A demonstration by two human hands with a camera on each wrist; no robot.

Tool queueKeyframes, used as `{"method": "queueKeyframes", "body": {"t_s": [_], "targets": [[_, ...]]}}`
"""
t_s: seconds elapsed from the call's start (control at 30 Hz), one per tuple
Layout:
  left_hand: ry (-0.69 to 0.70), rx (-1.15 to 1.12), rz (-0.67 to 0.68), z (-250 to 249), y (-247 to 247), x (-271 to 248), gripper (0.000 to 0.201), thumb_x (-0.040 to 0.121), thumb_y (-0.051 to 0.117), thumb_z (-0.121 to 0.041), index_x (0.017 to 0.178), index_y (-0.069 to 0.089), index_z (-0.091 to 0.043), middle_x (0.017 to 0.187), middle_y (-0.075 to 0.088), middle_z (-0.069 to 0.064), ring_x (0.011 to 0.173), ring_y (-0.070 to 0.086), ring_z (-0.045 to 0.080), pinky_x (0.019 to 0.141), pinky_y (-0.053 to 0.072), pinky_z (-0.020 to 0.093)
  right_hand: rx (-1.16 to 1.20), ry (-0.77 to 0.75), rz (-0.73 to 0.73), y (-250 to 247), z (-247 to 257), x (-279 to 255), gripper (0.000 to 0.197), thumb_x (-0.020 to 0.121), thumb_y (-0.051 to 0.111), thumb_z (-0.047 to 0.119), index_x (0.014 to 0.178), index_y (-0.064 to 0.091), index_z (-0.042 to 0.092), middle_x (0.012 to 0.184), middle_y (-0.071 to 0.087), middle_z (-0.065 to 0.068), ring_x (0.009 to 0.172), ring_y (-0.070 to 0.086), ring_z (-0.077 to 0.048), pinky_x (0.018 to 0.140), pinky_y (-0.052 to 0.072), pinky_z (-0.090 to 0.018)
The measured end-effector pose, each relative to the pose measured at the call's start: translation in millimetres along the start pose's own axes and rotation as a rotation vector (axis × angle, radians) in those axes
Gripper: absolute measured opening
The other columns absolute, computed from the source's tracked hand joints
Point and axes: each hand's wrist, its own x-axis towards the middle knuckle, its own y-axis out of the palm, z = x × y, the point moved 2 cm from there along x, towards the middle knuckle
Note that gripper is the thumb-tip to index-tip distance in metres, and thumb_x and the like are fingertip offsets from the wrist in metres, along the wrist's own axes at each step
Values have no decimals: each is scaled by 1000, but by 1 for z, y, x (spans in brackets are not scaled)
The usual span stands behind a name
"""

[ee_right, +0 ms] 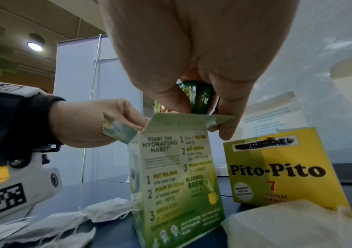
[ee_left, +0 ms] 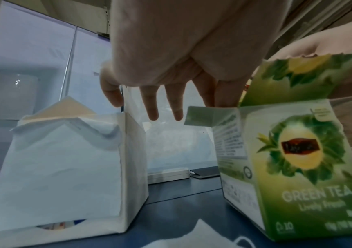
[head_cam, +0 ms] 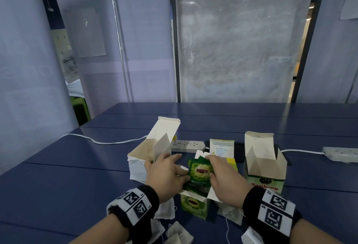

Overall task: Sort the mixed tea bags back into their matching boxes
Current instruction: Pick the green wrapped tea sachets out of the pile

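An open green tea box [head_cam: 193,205] [ee_left: 298,167] [ee_right: 175,176] stands on the blue table [head_cam: 77,176] in front of me. My right hand [head_cam: 210,166] [ee_right: 200,107] pinches a small stack of green tea sachets [head_cam: 199,172] [ee_right: 200,95] right above the box's open top. My left hand [head_cam: 182,166] [ee_left: 191,100] holds the box's torn lid flap [ee_left: 298,75] [ee_right: 117,129] back between thumb and fingers. Loose white tea bags [head_cam: 178,234] [ee_right: 64,223] lie near the table's front edge.
An open white box [head_cam: 143,154] [ee_left: 64,167] stands left of the green one. A yellow Pito-Pito box [head_cam: 231,163] [ee_right: 276,171] is just behind, an open Sambong box [head_cam: 265,178] to the right. Two power strips [head_cam: 188,146] [head_cam: 341,153] with cables lie farther back.
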Motion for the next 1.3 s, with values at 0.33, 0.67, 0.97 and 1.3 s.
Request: {"method": "queueKeyframes", "body": {"t_s": [0.33,0.67,0.97,1.3], "targets": [[199,339,-22,-14,-10,1,24,84,50,-54,97,69,-46,151,30,-20,135,14,22,99,10,54,-13,14,16,-3,0,-1,46,96,40,7,140,30,17,134,42,-5,123,40,-20,104,36,-30],[-131,-294,98,-14,-7,4,20,73,80,-31,90,73,-22,84,60,-11,86,60,11,78,54,27,-418,55,70,-2,4,-3,53,90,48,12,138,28,14,123,43,-6,115,40,-25,85,42,-33],[-234,-659,147,-1,-3,1,16,74,80,-14,70,66,-21,76,62,-4,74,58,11,65,50,23,-616,-53,133,-1,9,-7,73,84,46,0,149,17,19,123,39,-8,117,33,-29,90,35,-38],[-348,-840,234,4,0,-2,10,86,64,-1,81,65,-9,68,58,5,54,50,14,45,43,23,-533,-72,180,-5,2,-20,47,90,31,35,135,45,34,141,33,7,127,25,-24,97,24,-42]]}}
